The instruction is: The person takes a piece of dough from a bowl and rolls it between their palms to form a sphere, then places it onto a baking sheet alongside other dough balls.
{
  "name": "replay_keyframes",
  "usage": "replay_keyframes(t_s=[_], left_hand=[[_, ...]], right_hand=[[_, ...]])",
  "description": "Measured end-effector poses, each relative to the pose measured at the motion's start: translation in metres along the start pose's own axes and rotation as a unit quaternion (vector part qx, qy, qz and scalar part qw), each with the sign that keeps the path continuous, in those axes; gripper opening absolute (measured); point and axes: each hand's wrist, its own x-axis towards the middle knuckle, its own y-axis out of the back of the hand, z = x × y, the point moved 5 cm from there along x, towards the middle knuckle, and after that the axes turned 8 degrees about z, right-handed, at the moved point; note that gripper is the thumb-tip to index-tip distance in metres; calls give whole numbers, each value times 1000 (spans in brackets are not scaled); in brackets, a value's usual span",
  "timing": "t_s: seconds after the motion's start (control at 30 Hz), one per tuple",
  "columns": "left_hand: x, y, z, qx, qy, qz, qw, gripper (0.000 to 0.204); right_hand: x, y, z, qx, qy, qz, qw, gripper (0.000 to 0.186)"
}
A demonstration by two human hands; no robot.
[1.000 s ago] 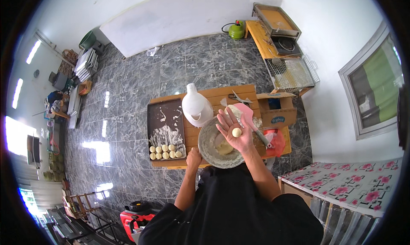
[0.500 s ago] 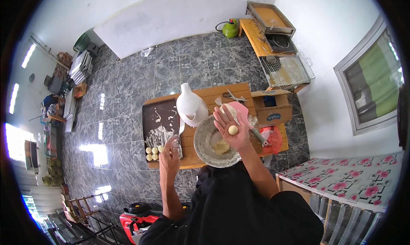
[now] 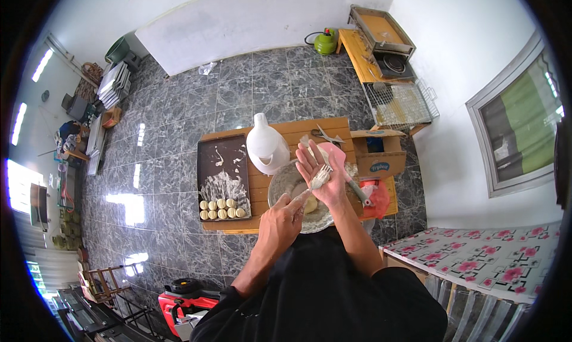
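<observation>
My left hand [image 3: 281, 224] is closed round a fork [image 3: 314, 183], whose tines lie over the palm of my right hand [image 3: 331, 190]. That palm faces up with its fingers stretched out. The small dough ball it carries is mostly covered by the fork. Below both hands stands a wide, flour-dusted bowl [image 3: 279, 190] with a lump of dough [image 3: 310, 204] partly hidden in it. To the left, a dark baking tray [image 3: 207, 157] is smeared with white flour. Several ridged dough balls [image 3: 221, 213] sit in rows along its near edge.
A white plastic jug [image 3: 263, 144] stands between tray and bowl on the wooden table [image 3: 260, 208]. Scissors [image 3: 329, 135], a pink item [image 3: 338, 153], a cardboard box [image 3: 381, 157] and a red plastic bag [image 3: 382, 203] are on the right. A green gas cylinder [image 3: 325, 42] stands farther back.
My left hand has swung right from beside the tray, bringing the fork onto the dough ball in my right palm. More of the tray's dough balls now show.
</observation>
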Motion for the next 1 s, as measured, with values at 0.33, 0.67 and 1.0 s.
replay_keyframes(t_s=[0.33, 0.67, 1.0], left_hand=[[2, -6, -1, -1, -13, -2, 1000, 37], [2, -14, -7, 11, 0, -25, 1000, 36], [0, -20, -10, 10, 5, -22, 1000, 37]], right_hand=[[0, 2, -1, 4, 4, -4, 1000, 56], [0, 4, -2, 9, 3, -4, 1000, 56], [1, 7, -2, -5, 5, 13, 1000, 57]])
